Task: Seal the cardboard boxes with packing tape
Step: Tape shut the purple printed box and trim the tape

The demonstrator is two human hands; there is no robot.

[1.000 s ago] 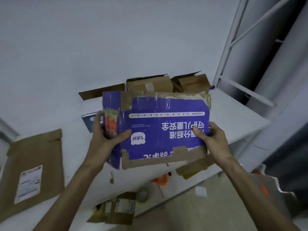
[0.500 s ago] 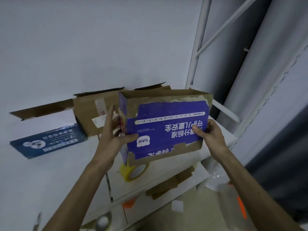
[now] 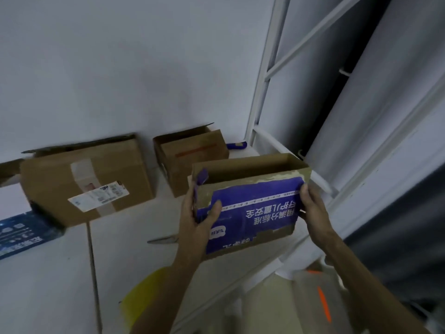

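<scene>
Head view, left to right.

- A flat blue carton [image 3: 24, 233] lies at the far left of the bench [image 3: 125, 256].
- Next come a big brown box [image 3: 79, 182] with a shipping label and a smaller brown box [image 3: 192, 160] with its flaps up. Both are on the far side, by the wall.
- Scissors [image 3: 163, 240] lie just left of the left hand [image 3: 195, 222].
- A yellow shape [image 3: 144, 295] at the near edge is half hidden by the forearm. Probably the tape roll, but too blurred to confirm.
- The left hand grips the left end of the printed box [image 3: 260, 213], thumb on the printed face.
- The right hand [image 3: 311, 208] grips the right end, fingers wrapped behind.

Change: a second ago the printed face was square to the camera and the box's inside was not in view. Now the box is tipped mouth-up with its bare cardboard interior visible. It has also shifted right, over the near right part of the bench. I can't tell whether its base touches.

Meaning: the box is oriented for closing but still open and unsealed. Both hands are occupied, so one must let go before tape comes in.
</scene>
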